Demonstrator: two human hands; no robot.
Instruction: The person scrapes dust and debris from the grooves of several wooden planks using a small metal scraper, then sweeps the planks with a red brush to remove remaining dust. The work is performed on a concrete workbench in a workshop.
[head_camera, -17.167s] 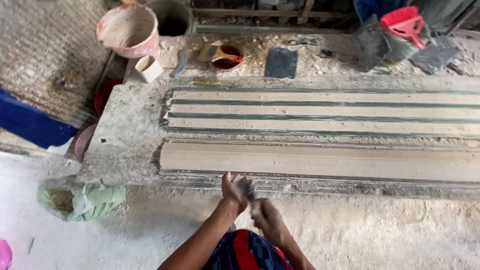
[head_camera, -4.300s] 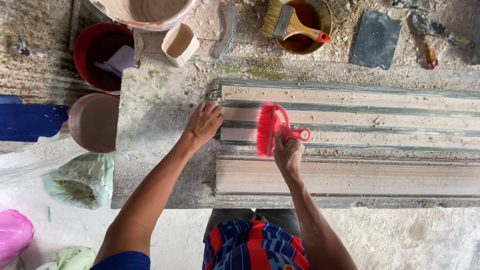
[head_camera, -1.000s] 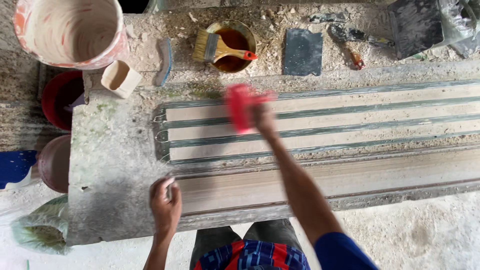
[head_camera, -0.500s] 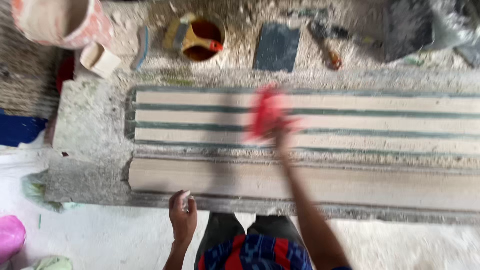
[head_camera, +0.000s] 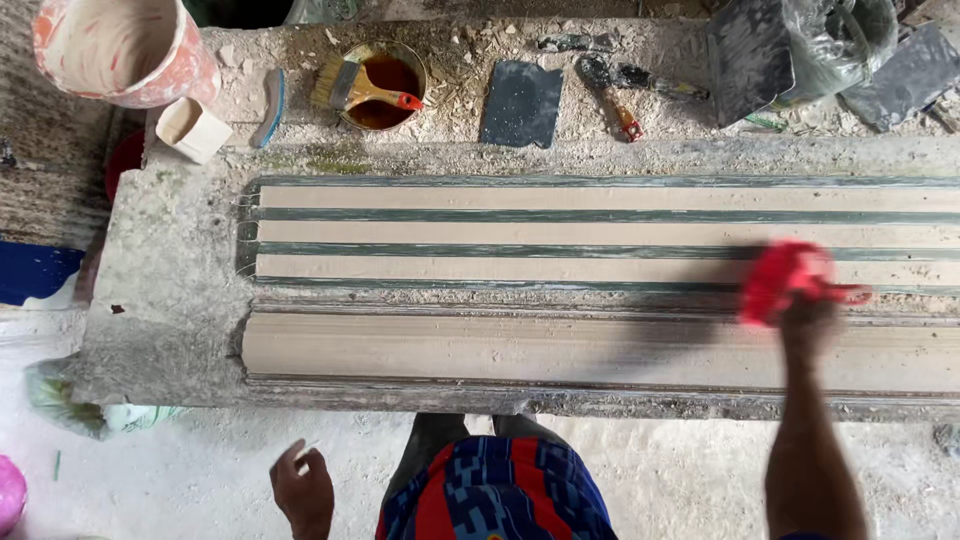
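Head view: right hand (head_camera: 812, 322) is gripping a red brush (head_camera: 785, 280), blurred, at the frame's right over the striped mould (head_camera: 500, 232); left hand (head_camera: 303, 487) is hanging loosely curled, holding nothing, lower left. Strips are looking clean; remaining length out of frame.

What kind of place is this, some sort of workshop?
Probably a plaster or cement moulding workshop. A long ridged casting bench is caked in pale dust, the right hand sweeps it with a red brush, and a spattered bucket and trowel sit behind it.
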